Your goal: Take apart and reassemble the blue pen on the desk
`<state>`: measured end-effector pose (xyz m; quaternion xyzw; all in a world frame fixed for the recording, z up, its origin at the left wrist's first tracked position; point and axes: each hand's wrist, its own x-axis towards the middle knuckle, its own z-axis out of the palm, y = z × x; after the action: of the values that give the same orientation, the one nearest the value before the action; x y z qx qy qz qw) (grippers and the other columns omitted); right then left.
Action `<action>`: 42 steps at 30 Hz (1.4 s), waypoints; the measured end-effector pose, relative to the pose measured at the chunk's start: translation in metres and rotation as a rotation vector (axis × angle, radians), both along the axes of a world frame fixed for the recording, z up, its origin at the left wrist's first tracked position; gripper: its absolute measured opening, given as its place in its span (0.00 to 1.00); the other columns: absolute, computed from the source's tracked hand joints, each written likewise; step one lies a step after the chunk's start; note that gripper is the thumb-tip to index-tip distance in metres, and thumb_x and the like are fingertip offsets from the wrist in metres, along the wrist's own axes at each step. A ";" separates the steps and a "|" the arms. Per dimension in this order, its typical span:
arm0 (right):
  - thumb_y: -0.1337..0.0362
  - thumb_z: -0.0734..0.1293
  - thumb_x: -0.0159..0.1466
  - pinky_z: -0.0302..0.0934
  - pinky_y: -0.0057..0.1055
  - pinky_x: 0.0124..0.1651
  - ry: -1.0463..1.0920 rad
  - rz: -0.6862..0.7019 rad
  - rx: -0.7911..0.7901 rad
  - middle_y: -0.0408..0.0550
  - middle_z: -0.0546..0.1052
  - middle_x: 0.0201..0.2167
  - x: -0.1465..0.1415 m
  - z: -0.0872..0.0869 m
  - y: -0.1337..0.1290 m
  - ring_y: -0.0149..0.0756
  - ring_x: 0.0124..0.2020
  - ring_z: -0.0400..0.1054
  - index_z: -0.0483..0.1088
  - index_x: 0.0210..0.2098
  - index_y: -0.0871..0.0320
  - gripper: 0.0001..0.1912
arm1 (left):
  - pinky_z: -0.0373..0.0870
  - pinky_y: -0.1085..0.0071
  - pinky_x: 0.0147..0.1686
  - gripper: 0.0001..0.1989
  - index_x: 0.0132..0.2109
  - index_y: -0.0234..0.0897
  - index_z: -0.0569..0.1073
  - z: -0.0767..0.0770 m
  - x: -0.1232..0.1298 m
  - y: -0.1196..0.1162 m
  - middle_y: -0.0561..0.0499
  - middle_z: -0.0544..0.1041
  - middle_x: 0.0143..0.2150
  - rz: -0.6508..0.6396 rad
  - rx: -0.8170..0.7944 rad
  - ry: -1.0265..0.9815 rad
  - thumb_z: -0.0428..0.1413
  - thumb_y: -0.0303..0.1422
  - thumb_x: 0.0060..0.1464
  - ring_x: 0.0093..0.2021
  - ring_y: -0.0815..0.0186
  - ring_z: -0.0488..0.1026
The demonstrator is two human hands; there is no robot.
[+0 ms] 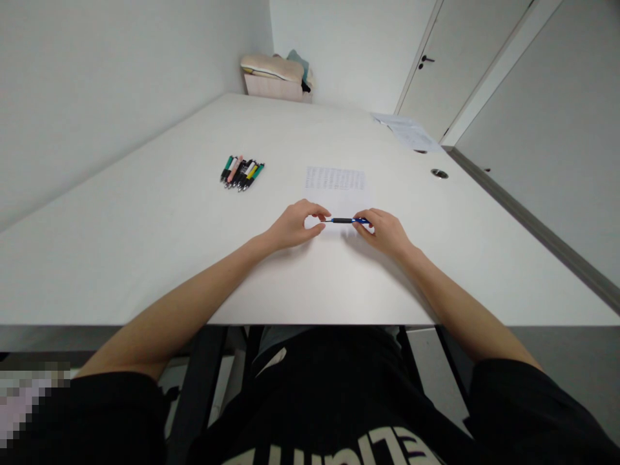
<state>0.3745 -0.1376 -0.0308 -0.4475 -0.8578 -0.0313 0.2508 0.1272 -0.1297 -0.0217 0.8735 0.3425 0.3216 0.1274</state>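
Pen [345, 221]: blue, black grip, held level just above the table [145, 245], over the near edge of a printed sheet [335, 181]. Left hand [294, 225] pinches the tip end; right hand [382, 231] pinches the rear. Risks: a slipping pinch could drop the pen; small parts pulled loose might roll off; the tip may mark the sheet. Spare pens [241, 173] lie well apart, left.

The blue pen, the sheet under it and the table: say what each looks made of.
Blue pen, held between the left hand and the right hand: likely plastic with a glossy blue barrel and a matte black grip, probably rubber.
Printed sheet: paper, thin, flat and matte with faint rows of print.
Table: a smooth, white top with a soft sheen, probably laminate; the core is not visible.
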 end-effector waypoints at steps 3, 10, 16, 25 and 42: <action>0.59 0.59 0.63 0.57 0.30 0.34 0.002 0.000 0.006 0.48 0.75 0.31 0.000 0.000 0.000 0.34 0.29 0.66 0.69 0.38 0.56 0.10 | 0.66 0.69 0.38 0.11 0.43 0.37 0.72 0.000 0.000 0.000 0.49 0.77 0.37 0.001 0.025 0.000 0.52 0.34 0.53 0.39 0.65 0.71; 0.59 0.59 0.63 0.58 0.30 0.34 0.017 0.009 0.013 0.48 0.75 0.30 0.001 0.000 0.001 0.33 0.28 0.66 0.69 0.37 0.57 0.10 | 0.65 0.67 0.42 0.10 0.41 0.37 0.73 0.000 -0.001 0.003 0.50 0.76 0.34 0.003 0.081 0.015 0.54 0.34 0.52 0.38 0.65 0.70; 0.59 0.59 0.63 0.58 0.30 0.34 0.034 -0.003 0.017 0.48 0.75 0.30 0.001 0.001 0.000 0.33 0.28 0.66 0.69 0.37 0.56 0.10 | 0.64 0.68 0.41 0.08 0.38 0.37 0.74 0.000 -0.002 0.004 0.50 0.74 0.32 0.013 0.092 0.050 0.55 0.33 0.51 0.38 0.64 0.68; 0.59 0.59 0.63 0.58 0.31 0.35 0.035 -0.010 0.019 0.48 0.75 0.30 0.002 0.001 -0.001 0.34 0.29 0.67 0.69 0.37 0.56 0.10 | 0.63 0.68 0.39 0.06 0.36 0.37 0.73 0.002 -0.002 0.004 0.50 0.73 0.31 0.053 0.132 0.127 0.53 0.32 0.52 0.37 0.64 0.67; 0.58 0.59 0.63 0.59 0.32 0.35 0.044 -0.022 0.066 0.48 0.74 0.29 0.019 0.002 0.007 0.35 0.29 0.66 0.69 0.38 0.56 0.11 | 0.63 0.67 0.39 0.05 0.33 0.37 0.72 0.002 -0.007 0.006 0.49 0.73 0.31 0.151 0.166 0.131 0.52 0.31 0.52 0.37 0.63 0.67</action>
<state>0.3932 -0.1304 -0.0293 -0.4492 -0.8455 -0.0525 0.2840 0.1206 -0.1239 -0.0196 0.8719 0.3869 0.3000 0.0076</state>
